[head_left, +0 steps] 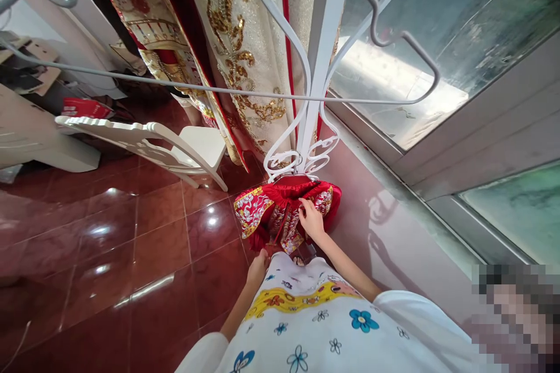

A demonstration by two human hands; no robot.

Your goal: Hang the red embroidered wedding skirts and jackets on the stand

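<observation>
A red embroidered garment (280, 210) lies bunched on the red tiled floor at the foot of a white metal clothes rack (312, 93). My right hand (311, 218) rests on the garment's middle, fingers curled and pinching its fabric. My left hand (257, 268) is lower, at the garment's near edge, fingers closed on the red cloth; part of it is hidden behind my flowered white top. A cream robe with gold sequin embroidery (245, 41) hangs from the rack just above.
A white chair (175, 148) stands left of the rack. A window with a grey frame (459, 128) runs along the right wall. Cardboard boxes and a red packet (85, 108) sit at the far left beside a white furniture base (39, 140).
</observation>
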